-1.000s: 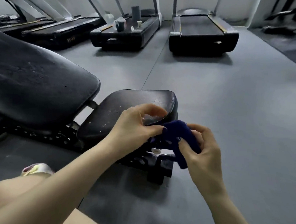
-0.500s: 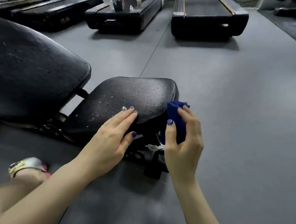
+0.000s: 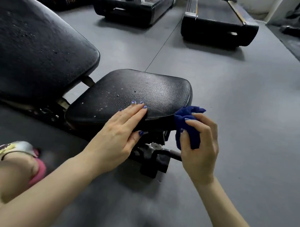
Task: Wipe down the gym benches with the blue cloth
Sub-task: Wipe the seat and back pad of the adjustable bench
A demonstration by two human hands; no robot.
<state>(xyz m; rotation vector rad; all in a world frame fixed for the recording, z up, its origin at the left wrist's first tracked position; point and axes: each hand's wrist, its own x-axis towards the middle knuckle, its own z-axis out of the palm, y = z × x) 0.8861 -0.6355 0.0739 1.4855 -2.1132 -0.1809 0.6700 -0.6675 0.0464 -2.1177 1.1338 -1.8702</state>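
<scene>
The black bench seat pad (image 3: pixel 147 90) lies in the middle of the view, speckled with water droplets. The larger black back pad (image 3: pixel 35 50) rises at the left, also dotted with drops. My left hand (image 3: pixel 119 134) rests flat on the near edge of the seat pad, fingers straight. My right hand (image 3: pixel 199 148) holds the bunched blue cloth (image 3: pixel 189 124) just beside the seat pad's right corner, fingers and thumb curled round it.
The bench's black metal frame and foot (image 3: pixel 153 159) sit under the seat. Several black treadmills (image 3: pixel 219 28) stand at the back on the grey rubber floor (image 3: pixel 243 101). My foot in a pink and white slipper (image 3: pixel 20 151) is at the lower left.
My left hand let go of the cloth and came down flat on the seat pad. My right hand kept the cloth and lifted it beside the seat's right corner. The view tilted down.
</scene>
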